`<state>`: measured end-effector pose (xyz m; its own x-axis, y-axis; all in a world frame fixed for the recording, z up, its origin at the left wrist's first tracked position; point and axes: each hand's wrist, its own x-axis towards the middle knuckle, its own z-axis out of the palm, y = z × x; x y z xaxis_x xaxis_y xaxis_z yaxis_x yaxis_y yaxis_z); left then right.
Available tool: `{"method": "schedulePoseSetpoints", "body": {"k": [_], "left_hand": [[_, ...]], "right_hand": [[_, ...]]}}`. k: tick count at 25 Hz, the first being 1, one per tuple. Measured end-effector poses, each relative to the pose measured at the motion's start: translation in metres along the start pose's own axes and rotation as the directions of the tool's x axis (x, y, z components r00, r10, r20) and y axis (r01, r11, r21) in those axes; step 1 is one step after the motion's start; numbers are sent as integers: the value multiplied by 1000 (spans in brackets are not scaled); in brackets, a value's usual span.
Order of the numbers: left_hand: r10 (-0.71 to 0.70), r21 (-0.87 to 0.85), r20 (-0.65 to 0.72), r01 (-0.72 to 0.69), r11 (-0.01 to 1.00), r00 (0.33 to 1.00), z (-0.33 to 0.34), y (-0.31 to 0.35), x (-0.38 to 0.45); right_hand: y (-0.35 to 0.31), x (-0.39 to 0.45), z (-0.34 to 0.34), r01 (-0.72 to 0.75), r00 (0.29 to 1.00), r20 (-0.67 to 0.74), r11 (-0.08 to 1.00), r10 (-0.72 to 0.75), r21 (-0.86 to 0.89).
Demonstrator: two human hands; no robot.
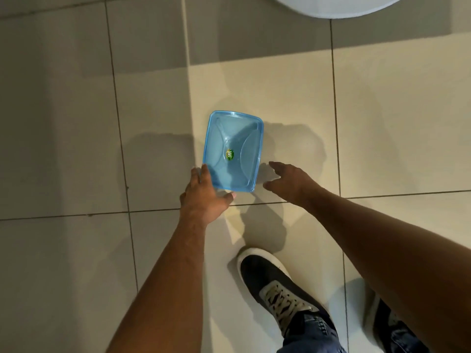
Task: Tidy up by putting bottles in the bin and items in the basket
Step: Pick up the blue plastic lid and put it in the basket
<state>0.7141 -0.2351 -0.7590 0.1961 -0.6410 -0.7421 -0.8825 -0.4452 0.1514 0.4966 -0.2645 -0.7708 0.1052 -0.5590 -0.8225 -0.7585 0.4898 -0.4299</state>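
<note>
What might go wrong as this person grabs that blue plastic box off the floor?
1. The left hand grips only one corner of the blue box, while the right hand is open and apart from it, so the box may tilt or slip.
2. The shoe stands close behind on glossy floor tiles; leaning forward could upset the person's balance.
</note>
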Motion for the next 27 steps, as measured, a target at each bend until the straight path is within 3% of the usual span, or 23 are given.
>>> {"method": "schedulePoseSetpoints", "body": {"k": [3, 7, 11, 16, 19, 24, 27], "left_hand": [[-13, -214, 21, 17, 977, 1000, 4, -15, 19], [42, -554, 40, -12, 833, 998, 11, -15, 32], [-100, -716, 40, 99, 691, 994, 22, -12, 41], [-148, -732, 148, 209, 649, 978, 40, 0, 14], [-153, -644, 158, 219, 733, 976, 36, 30, -13], [-47, -382, 80, 74, 921, 996, -5, 112, -48], [61, -304, 39, -46, 952, 997, -36, 175, -74]], "right_hand": [[-5, 18, 16, 0, 1000, 11, 991, -1, 134], [-19, 29, 39, 44, 998, -53, 974, -33, 220], [-19, 32, 39, 17, 984, -167, 919, 53, 394], [14, 2, 17, -76, 953, -280, 987, 114, 141], [39, -31, -8, -181, 943, -266, 979, 200, 96], [61, -100, -81, -239, 932, -266, 969, 248, 65], [68, -141, -136, -248, 911, -317, 965, 264, 91]]}}
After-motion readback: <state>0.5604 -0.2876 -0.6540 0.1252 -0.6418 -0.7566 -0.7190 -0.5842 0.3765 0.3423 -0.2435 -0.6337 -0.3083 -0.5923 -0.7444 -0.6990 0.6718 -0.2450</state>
